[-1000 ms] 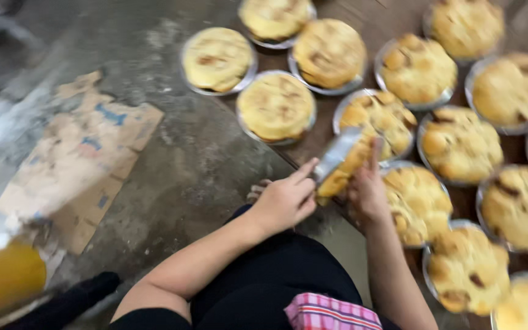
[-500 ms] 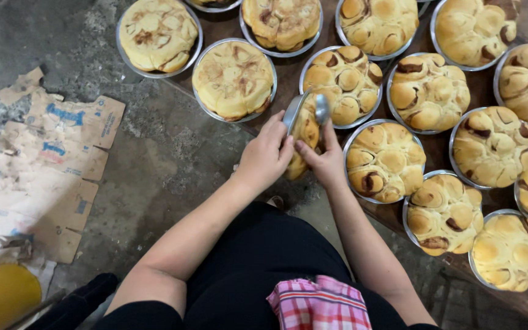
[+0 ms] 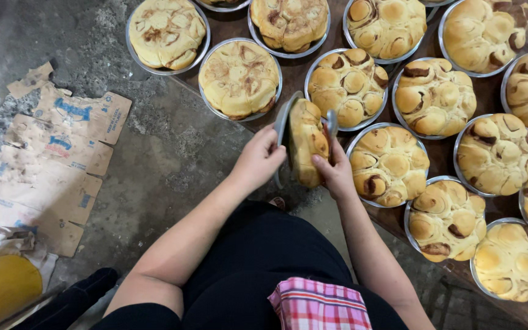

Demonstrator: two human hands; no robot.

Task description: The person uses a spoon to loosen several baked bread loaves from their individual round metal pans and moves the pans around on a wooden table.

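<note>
1. A round metal pan [image 3: 283,131], tipped on edge, is gripped at its rim by the left hand [image 3: 259,160].
2. The golden bread loaf [image 3: 307,142] in that pan is clasped by the right hand [image 3: 336,174].
3. Beyond and right of the tipped pan, filled bread pans [image 3: 239,78] are spread over a brown board [image 3: 490,104].
4. Left of it, flattened cardboard [image 3: 56,165] lies on the concrete floor [image 3: 166,153].

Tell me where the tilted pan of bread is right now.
Head view, centre: the tilted pan of bread is held on edge between the left hand and right hand, above the concrete floor.
</note>
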